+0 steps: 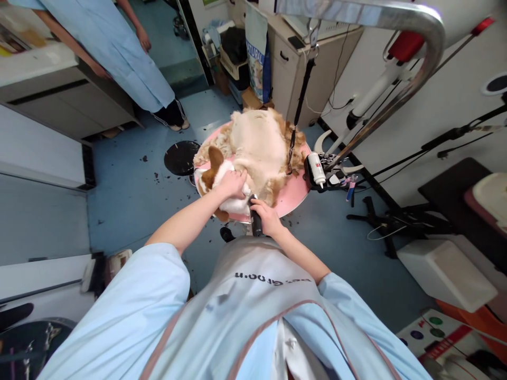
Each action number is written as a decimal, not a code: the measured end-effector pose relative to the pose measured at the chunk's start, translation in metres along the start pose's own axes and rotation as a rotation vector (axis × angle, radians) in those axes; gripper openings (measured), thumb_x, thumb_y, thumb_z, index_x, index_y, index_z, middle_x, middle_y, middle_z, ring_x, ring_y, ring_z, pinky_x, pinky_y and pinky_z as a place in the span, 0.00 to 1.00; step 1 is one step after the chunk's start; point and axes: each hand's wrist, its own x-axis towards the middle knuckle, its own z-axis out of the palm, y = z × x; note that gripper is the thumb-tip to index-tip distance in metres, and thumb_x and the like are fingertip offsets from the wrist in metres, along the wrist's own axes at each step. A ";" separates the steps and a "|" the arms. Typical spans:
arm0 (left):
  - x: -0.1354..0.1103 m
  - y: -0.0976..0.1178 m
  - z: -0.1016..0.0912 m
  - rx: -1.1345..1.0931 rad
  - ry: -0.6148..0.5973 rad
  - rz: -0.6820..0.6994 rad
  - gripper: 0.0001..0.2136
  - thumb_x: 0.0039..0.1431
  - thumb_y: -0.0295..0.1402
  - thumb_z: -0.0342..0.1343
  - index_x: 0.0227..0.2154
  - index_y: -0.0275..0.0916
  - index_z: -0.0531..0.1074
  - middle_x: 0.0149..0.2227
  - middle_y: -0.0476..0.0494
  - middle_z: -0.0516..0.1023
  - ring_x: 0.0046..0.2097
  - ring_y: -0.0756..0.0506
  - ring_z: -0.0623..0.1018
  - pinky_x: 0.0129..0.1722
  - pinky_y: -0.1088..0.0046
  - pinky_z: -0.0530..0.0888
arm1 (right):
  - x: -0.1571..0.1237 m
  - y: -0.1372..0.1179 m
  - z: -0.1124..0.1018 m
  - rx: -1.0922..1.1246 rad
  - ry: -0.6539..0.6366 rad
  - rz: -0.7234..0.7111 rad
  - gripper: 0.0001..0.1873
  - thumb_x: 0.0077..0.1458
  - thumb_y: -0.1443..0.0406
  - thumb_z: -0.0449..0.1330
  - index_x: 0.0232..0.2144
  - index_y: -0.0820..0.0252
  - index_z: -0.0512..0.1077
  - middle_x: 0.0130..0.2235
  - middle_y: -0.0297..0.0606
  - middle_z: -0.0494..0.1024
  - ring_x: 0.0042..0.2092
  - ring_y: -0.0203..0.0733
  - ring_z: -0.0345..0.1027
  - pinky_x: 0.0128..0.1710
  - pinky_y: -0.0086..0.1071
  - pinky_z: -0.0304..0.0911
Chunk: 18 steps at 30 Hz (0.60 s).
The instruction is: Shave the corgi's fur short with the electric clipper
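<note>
A dog [259, 140] with a closely clipped cream back and brown ears lies on a round pink grooming table [295, 198]. My left hand [234, 184] presses on the white fur at its neck and shoulder, the fingers curled into the coat. In my right hand [267, 215] is a black hair clipper [256, 221], its head against the fur near the dog's chest. Loose tan fur [219, 142] is heaped along the dog's far side and around the table's edge. The dog's face is mostly turned away from me.
A metal grooming arm [380, 116] with a hanging black strap [303, 97] rises on the right. Beside the table, a tool tray [315, 182] carries a white bottle [317, 168] and scissors. A person in a blue gown [127, 58] stands at the far left. Dark tufts litter the floor.
</note>
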 end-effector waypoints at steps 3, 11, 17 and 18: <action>0.001 -0.001 0.001 0.009 0.014 0.008 0.50 0.46 0.45 0.64 0.66 0.21 0.52 0.54 0.23 0.74 0.54 0.31 0.74 0.52 0.62 0.66 | 0.005 -0.006 0.002 0.022 -0.059 -0.049 0.21 0.56 0.67 0.58 0.53 0.59 0.68 0.63 0.51 0.68 0.61 0.48 0.68 0.53 0.38 0.69; -0.002 0.000 -0.002 0.033 -0.004 -0.011 0.49 0.45 0.42 0.64 0.67 0.23 0.50 0.56 0.25 0.73 0.55 0.33 0.73 0.53 0.63 0.65 | 0.007 -0.006 0.003 -0.022 -0.051 -0.023 0.22 0.54 0.68 0.59 0.53 0.60 0.68 0.62 0.52 0.68 0.61 0.48 0.68 0.54 0.38 0.69; -0.003 -0.002 0.001 0.003 0.016 -0.003 0.48 0.46 0.41 0.65 0.66 0.23 0.52 0.55 0.23 0.73 0.54 0.31 0.74 0.52 0.63 0.64 | 0.008 0.002 0.003 -0.042 -0.003 0.092 0.26 0.51 0.70 0.61 0.53 0.60 0.68 0.62 0.52 0.69 0.58 0.52 0.70 0.51 0.41 0.71; -0.003 -0.003 0.002 0.001 0.016 0.000 0.48 0.46 0.41 0.65 0.66 0.23 0.52 0.55 0.23 0.73 0.54 0.31 0.74 0.51 0.63 0.64 | 0.007 0.003 0.003 -0.029 0.019 0.102 0.25 0.51 0.70 0.61 0.53 0.60 0.68 0.61 0.53 0.69 0.58 0.52 0.70 0.51 0.42 0.71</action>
